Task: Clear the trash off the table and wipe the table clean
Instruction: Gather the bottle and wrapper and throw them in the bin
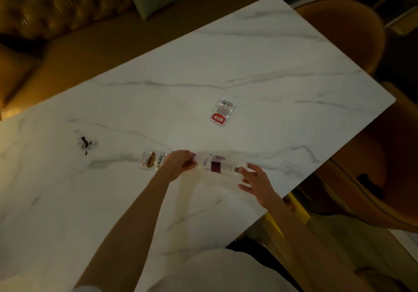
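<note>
I count three pieces of trash on the counter: one clear plastic bottle, one red-and-clear packet, one snack wrapper. There is one dark stain. Two hands, left hand and right hand, are over it.

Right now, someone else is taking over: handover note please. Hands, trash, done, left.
Left hand: closed on the cap end of the clear plastic bottle.
Right hand: fingers spread at the bottle's base end, grip unclear.
Bottle lies sideways near the table's near edge.
Still on the table: snack wrapper just left of the left hand, red-and-clear packet mid-table, dark crumbs far left.
Done: no sign of wiping; no cloth in view.
Left: bin bottle, wrapper, packet; wipe crumbs.
</note>
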`<state>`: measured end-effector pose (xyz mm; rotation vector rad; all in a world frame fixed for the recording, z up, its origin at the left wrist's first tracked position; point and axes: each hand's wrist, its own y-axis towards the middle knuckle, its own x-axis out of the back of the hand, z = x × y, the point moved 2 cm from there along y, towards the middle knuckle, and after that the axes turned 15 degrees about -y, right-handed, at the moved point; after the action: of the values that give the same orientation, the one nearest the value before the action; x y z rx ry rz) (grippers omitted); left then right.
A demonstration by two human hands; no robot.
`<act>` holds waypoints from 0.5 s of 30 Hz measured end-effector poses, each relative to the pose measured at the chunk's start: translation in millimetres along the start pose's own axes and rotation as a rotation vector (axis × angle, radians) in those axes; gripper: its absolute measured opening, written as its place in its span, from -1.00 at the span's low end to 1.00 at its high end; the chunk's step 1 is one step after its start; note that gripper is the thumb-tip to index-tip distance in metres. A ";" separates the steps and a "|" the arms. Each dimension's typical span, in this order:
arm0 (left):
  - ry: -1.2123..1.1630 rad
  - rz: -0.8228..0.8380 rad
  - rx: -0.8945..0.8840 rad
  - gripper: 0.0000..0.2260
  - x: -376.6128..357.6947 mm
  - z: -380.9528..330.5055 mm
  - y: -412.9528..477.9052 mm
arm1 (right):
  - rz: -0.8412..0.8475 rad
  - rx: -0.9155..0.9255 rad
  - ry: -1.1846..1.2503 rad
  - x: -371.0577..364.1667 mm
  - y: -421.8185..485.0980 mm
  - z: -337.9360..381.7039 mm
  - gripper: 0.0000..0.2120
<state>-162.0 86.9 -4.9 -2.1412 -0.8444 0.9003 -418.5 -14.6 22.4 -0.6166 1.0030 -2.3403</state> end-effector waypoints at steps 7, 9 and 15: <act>0.248 0.152 0.068 -0.85 -105.1 50.2 -39.7 | -0.008 0.075 0.028 123.6 -42.2 -37.7 -0.54; 0.360 0.173 0.056 -0.82 -148.4 69.3 -48.8 | -0.045 0.086 0.013 163.4 -55.6 -55.6 -0.58; 0.572 0.280 -0.043 -0.80 -278.4 140.8 -72.9 | -0.204 0.052 0.102 271.7 -97.8 -118.7 -0.58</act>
<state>-447.6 -36.6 71.1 -2.4098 -0.2830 0.3512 -722.2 -61.4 77.2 -0.6092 0.9595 -2.5913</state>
